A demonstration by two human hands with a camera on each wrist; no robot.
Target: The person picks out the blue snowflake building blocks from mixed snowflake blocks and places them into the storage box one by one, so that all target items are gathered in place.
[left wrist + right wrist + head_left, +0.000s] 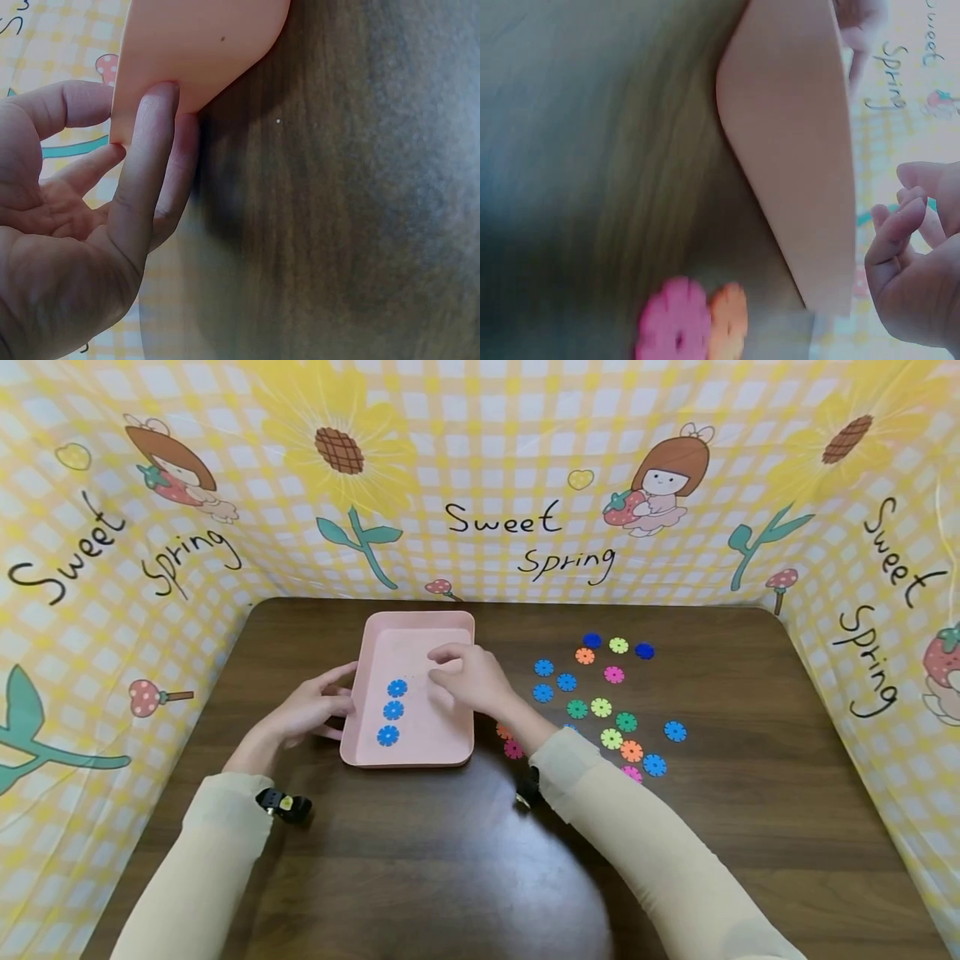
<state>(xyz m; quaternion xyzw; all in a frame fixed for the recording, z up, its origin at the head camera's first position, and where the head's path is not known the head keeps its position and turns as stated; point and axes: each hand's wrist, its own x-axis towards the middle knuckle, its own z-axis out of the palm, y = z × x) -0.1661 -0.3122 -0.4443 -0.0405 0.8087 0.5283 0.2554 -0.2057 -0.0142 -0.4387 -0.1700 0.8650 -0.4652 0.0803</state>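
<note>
A pink tray (pixel 416 756) sits on the table with three blue notched discs (pixel 393 710) in a column along its left part. My left hand (pixel 311 710) is at the tray's left side, its extended fingers touching the outer wall (pixel 202 45) near the rim. Over the right part of the tray is my right hand (pixel 474 678), thumb and index finger apart and pointing left. No disc shows between them. In the right wrist view, the right hand's loosely bent fingers (pixel 900 232) appear beyond the tray's near wall (pixel 795 150).
Right of the tray, loose notched discs in blue, green, yellow, orange and pink are scattered, such as a green disc (pixel 577 709) and a blue disc (pixel 675 731). The right forearm overlaps some. A patterned cloth (pixel 495 460) surrounds the wooden table (pixel 420 860) on three sides.
</note>
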